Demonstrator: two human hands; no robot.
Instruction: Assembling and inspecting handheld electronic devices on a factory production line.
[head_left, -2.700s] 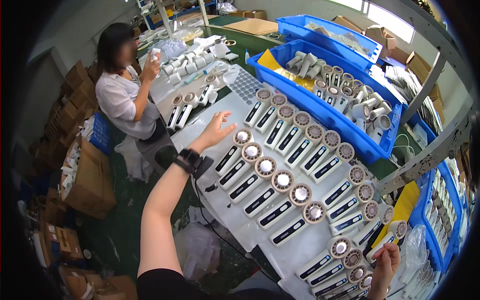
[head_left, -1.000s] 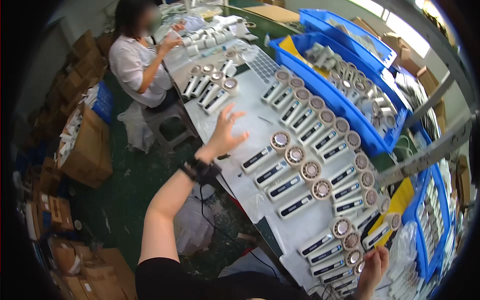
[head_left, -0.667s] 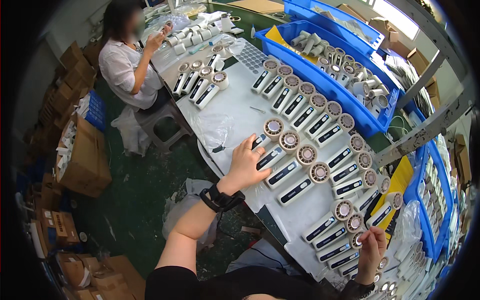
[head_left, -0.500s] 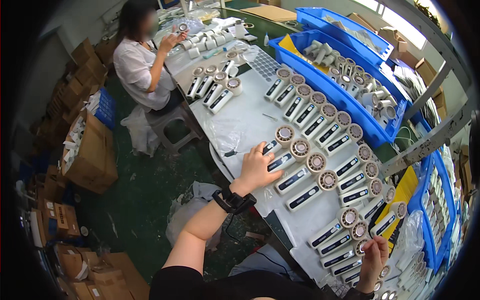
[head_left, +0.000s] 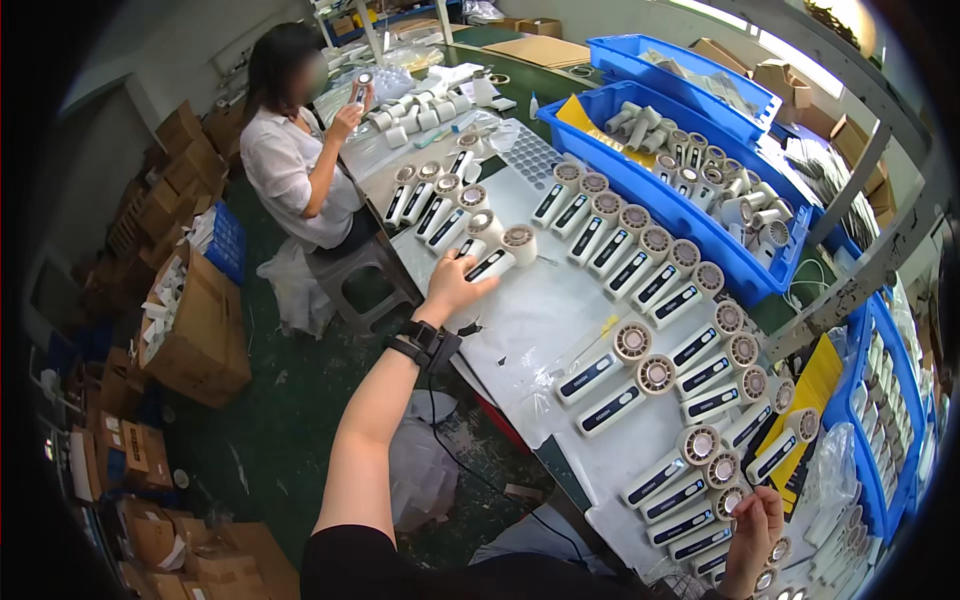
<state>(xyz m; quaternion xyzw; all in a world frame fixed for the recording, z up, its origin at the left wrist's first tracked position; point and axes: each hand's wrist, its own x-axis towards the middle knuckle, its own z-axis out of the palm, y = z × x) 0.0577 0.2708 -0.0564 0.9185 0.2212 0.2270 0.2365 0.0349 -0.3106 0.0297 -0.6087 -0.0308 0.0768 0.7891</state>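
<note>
White fan pair (head_left: 493, 264): two handheld fans with beige round grilles, basically mid-view (that's the clock centre here), lying side by side with heads toward 1 to 2 o'clock. Can't tell if they're resting on the pale plastic-covered surface (head_left: 520, 330) or sitting just above it.
Left hand (head_left: 456, 287): a hair toward 9 from the middle, fingers and thumb wrapped over the handles of that pair, so yeah, gripping both. Black wrist device (head_left: 425, 345) just below it.
Right hand (head_left: 757, 515): out at 4 o'clock, fingers curled, tips bunched up right beside a silver-centred fan head (head_left: 730, 502). Honestly can't tell if anything's pinched in there.
Other fans: two loose ones (head_left: 608, 408) at 4 o'clock, a long row (head_left: 628, 270) at 2, a small cluster (head_left: 438, 222) at 11 just past the left hand, plus a group (head_left: 675, 500) between 4 and 5 by the right hand.
Blue crate (head_left: 655, 205): at 2 o'clock behind the long row, loaded with more fans and white parts.
Co-worker: at 10 o'clock, white shirt (head_left: 285, 170), holding up a fan (head_left: 361, 92).
Carton (head_left: 205, 365): at 9 on the green floor, white bits inside.
</note>
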